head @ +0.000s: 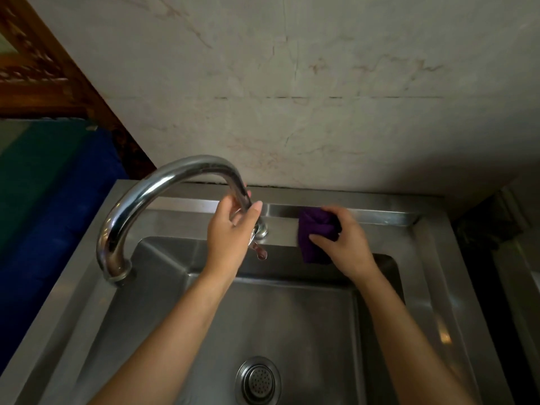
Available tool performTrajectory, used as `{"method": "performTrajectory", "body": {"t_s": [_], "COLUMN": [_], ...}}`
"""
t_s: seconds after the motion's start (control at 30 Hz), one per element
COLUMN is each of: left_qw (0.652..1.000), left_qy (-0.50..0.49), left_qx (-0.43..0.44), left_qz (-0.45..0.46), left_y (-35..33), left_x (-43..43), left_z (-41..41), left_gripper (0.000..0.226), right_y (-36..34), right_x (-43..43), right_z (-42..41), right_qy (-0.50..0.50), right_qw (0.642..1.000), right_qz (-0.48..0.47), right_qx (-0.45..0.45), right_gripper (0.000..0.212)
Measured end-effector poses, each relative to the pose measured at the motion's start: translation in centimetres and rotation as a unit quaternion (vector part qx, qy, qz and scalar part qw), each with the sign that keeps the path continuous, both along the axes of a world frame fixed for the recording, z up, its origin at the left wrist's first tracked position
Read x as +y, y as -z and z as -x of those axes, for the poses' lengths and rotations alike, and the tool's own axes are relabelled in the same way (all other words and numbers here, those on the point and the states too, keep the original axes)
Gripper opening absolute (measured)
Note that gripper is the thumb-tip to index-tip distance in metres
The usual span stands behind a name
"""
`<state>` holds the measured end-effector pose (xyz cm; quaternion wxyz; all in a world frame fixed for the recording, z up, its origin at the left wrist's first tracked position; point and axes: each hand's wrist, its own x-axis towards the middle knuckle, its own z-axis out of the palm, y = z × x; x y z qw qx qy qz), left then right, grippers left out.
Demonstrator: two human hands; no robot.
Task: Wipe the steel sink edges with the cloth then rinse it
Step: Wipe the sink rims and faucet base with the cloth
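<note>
Head view, looking down into a steel sink (380,217) set against a marbled wall. At the far left the tap (163,182) arches up and over, and its mouth hangs above the sink's left rim. No water can be seen coming from it.

Just right of that, the left hand (230,229) holds the tap's upright stem near its base. Its fingers (226,204) are curled round the metal and the thumb is on the other side. The small lever (260,252) pokes out below the hand, and I cannot tell whether the hand touches it.

Further right, the purple cloth (315,229) lies bunched on the sink's rear edge, with its lower end draped over the lip into the basin. The right hand (347,244) grips it, with fingers (336,213) closed over the top and the thumb across the front, pressing it against the steel. The drain strainer (258,381) sits low in the basin between the forearms.

This looks like the wiping step, on the back ledge just beside the tap. The right-hand edge and the near rim probably remain to be wiped. The next move likely calls for sliding the cloth rightward along the ledge with steady downward pressure, following the corner where the raised lip meets the flat. The rinse comes after that, and it needs the spout swung over the basin and the lever opened.
</note>
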<state>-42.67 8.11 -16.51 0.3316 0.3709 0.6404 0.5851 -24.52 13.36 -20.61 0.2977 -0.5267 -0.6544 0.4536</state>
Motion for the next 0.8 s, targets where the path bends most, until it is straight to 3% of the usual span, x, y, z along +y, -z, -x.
{"method": "performTrajectory", "body": {"t_s": [0.17,0.2,0.3,0.4,0.57,0.67,0.73,0.8], "left_qw": [0.994,0.991,0.988,0.986,0.986,0.985,0.985,0.984], "left_qy": [0.009,0.009,0.009,0.006,0.034,0.04,0.035,0.033], "left_qx": [0.097,0.116,0.136,0.139,0.133,0.136,0.137,0.144], "left_qz": [-0.058,-0.065,-0.075,-0.089,-0.097,-0.103,-0.103,-0.103], "left_y": [-0.1,0.1,0.8,1.2,1.4,1.6,1.6,1.6], "left_x": [1.5,1.6,1.9,2.0,2.1,2.1,2.2,2.2], "left_z": [0.7,0.6,0.3,0.4,0.7,0.6,0.6,0.7], "left_gripper": [0.003,0.007,0.017,0.023,0.019,0.016,0.017,0.019], "right_y": [-1.8,-2.0,-1.7,0.4,-0.3,-1.8,-2.0,-1.8], "right_x": [2.5,3.1,5.5,7.1,8.9,8.7,8.4,8.5], "right_z": [1.3,2.0,5.2,8.5,9.8,11.6,13.0,13.3], "right_qy": [-0.024,-0.047,-0.168,-0.309,-0.369,-0.392,-0.393,-0.394], "right_qw": [0.992,0.99,0.972,0.932,0.9,0.872,0.868,0.872], "right_qz": [-0.124,-0.134,-0.154,-0.141,-0.138,-0.157,-0.152,-0.144], "right_qx": [-0.022,-0.025,-0.047,-0.125,-0.188,-0.246,-0.262,-0.252], "right_gripper": [0.054,0.055,0.048,0.04,0.032,0.017,0.03,0.024]}}
